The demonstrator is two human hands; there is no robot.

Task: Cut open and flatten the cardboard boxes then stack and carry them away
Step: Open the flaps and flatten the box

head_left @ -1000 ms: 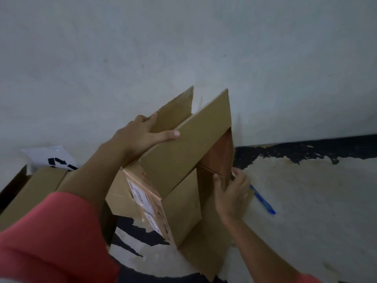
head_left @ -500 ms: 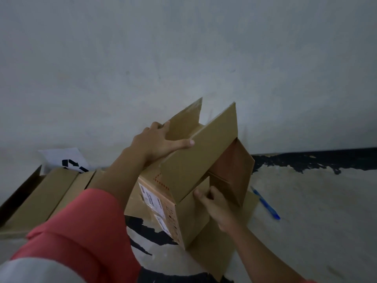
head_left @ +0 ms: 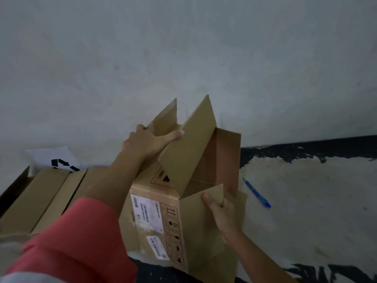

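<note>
- The right hand (head_left: 221, 210) has left the far end flap (head_left: 226, 156), which now hangs open beyond it. It pinches the near flap (head_left: 195, 203) between thumb and curled fingers.
- The left hand (head_left: 145, 145) grips the cardboard box (head_left: 163, 225), with its thumb along the tall flap (head_left: 189, 152).
- The box stands between both hands; this end looks freed, so flattening can likely follow.
- A blue pen (head_left: 257, 193) lies just right of the right hand.

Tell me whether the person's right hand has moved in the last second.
Yes. Against the blue plastic pen, the right hand has drawn back toward the person and now pinches the near flap of the brown cardboard box.
</note>
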